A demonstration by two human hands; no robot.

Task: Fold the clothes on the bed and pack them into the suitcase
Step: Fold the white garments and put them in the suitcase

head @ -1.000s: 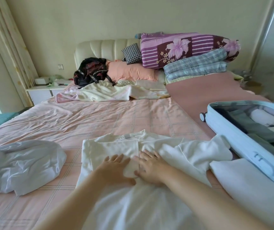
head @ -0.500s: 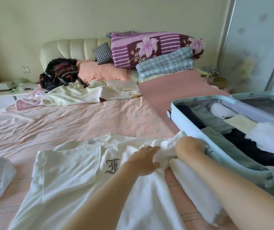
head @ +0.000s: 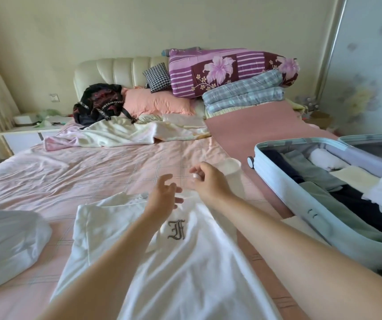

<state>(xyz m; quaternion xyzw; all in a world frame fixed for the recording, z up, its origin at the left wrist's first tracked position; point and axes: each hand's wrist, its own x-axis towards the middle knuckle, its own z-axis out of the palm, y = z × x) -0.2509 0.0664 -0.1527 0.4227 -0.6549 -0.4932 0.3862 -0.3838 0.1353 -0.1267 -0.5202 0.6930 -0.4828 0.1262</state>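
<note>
Head view: left hand point(head: 163, 199) fingers point(head: 165, 181) spread, empty, over white T-shirt point(head: 185, 262) on bed point(head: 92, 176); right hand point(head: 210, 183) pinches its sleeve point(head: 230, 168); open suitcase point(head: 301, 204) right.

The widest free stretch is the bare sheet point(head: 116, 176) mid-bed, between the shirt point(head: 185, 269) at the near end and the crumpled blanket point(head: 120, 135) farther up. A white bundle point(head: 7, 239) blocks the left side, with a strip of sheet between it and the shirt. On the right the open suitcase point(head: 289, 199) raises its near wall as a ridge, and clothes cover most of its floor. The lane between shirt and suitcase is narrow, partly taken by a folded white cloth point(head: 301, 225) and by the sleeve that the right hand point(head: 210, 183) holds up. A flat mat point(head: 266, 125) lies beyond the suitcase. Quilts point(head: 231, 72), a pillow point(head: 157, 103) and a bag point(head: 99, 102) crowd the head end.
</note>
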